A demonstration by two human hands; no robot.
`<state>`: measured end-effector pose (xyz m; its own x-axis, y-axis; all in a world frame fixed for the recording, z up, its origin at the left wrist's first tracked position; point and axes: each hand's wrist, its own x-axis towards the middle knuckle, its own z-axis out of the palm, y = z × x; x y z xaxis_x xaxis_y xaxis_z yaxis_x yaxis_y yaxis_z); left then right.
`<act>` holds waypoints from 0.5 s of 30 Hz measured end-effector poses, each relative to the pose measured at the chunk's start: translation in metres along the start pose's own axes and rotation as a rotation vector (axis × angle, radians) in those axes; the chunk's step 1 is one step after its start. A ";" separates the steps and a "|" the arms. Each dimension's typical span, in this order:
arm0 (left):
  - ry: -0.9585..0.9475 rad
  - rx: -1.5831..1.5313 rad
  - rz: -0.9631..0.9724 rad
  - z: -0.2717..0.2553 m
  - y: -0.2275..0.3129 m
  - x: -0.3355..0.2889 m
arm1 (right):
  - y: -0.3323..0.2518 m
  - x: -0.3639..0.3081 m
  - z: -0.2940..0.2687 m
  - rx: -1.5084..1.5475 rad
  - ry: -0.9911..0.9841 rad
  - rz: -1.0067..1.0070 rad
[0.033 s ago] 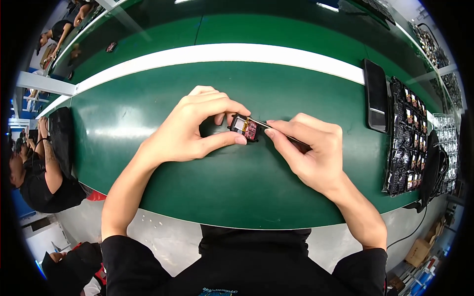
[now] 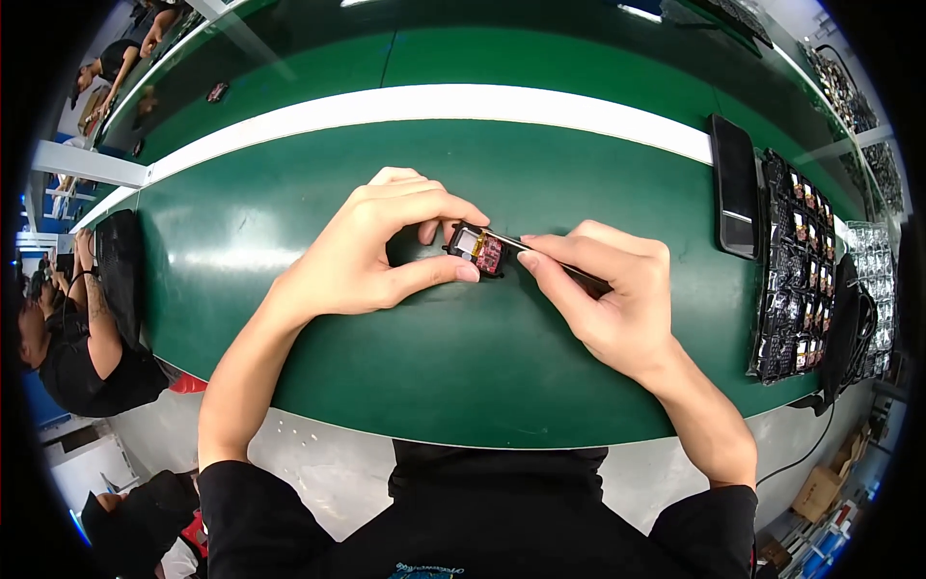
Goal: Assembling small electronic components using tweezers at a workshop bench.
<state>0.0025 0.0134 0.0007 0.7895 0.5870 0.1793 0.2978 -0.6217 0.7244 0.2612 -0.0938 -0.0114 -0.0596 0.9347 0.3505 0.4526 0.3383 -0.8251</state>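
Between the thumb and fingers of my left hand (image 2: 371, 241), a small black electronic device housing (image 2: 479, 249) is pinched above the green bench. Its open side shows a pale silver block, a strip of yellow tape and a reddish circuit board. My right hand (image 2: 608, 280) is closed around slim dark tweezers (image 2: 505, 240), thumb and index finger near the front. Their tip reaches the upper right edge of the housing; whether it grips a part there is too small to tell.
On the right of the green bench (image 2: 434, 376) lie a black phone (image 2: 735, 188), black trays (image 2: 796, 270) of small parts, dark cables (image 2: 849, 328) and clear trays (image 2: 876, 289). A white rail (image 2: 434, 102) crosses behind my hands. Other people sit at the left, near a black bag (image 2: 120, 275).
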 end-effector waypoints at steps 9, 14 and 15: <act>-0.044 -0.112 0.014 -0.007 -0.008 0.002 | -0.004 0.006 -0.006 0.037 -0.041 0.080; -0.051 -0.090 0.017 -0.007 -0.005 0.002 | -0.003 0.003 -0.007 0.030 -0.048 0.063; -0.056 -0.076 0.014 -0.008 -0.005 0.002 | -0.002 0.003 -0.006 0.043 -0.043 0.059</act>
<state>-0.0014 0.0214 0.0028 0.8226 0.5474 0.1540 0.2466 -0.5874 0.7708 0.2655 -0.0921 -0.0055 -0.0723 0.9567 0.2820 0.4180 0.2857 -0.8623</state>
